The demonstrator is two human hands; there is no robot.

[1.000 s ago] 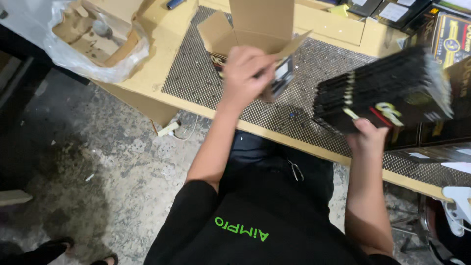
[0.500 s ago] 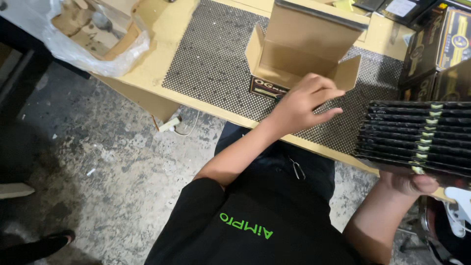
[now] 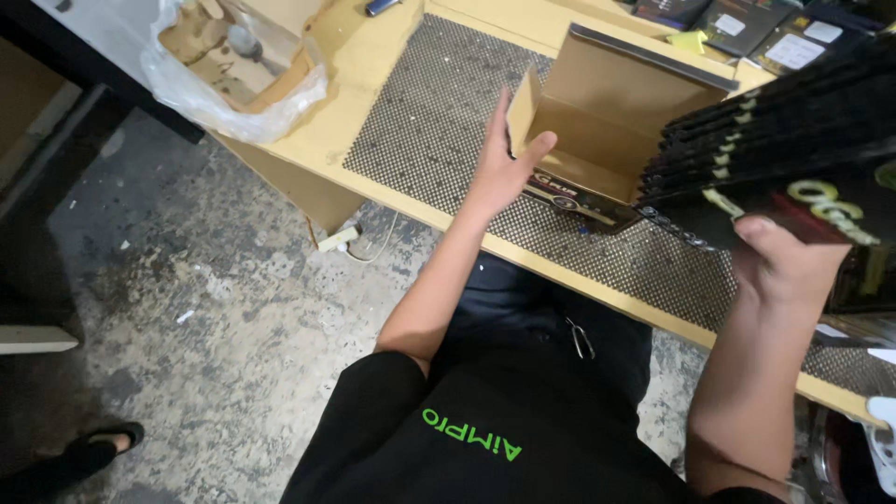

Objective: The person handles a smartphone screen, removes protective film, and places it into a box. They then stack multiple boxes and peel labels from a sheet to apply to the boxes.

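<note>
The left hand [image 3: 504, 168] is pressing flat against the left flap of the open cardboard box [image 3: 607, 131], fingers straight and thumb hooking over the flap's edge, in the upper middle of the frame. The right hand [image 3: 789, 266], at the right edge, is gripping a thick stack of black flat packages [image 3: 784, 140] from below, thumb on its front. The box is sitting on a dotted mat [image 3: 439, 103] covering the wooden table [image 3: 364, 56]. A plastic bag of cardboard scraps [image 3: 233, 56] is lying at the upper left.
</note>
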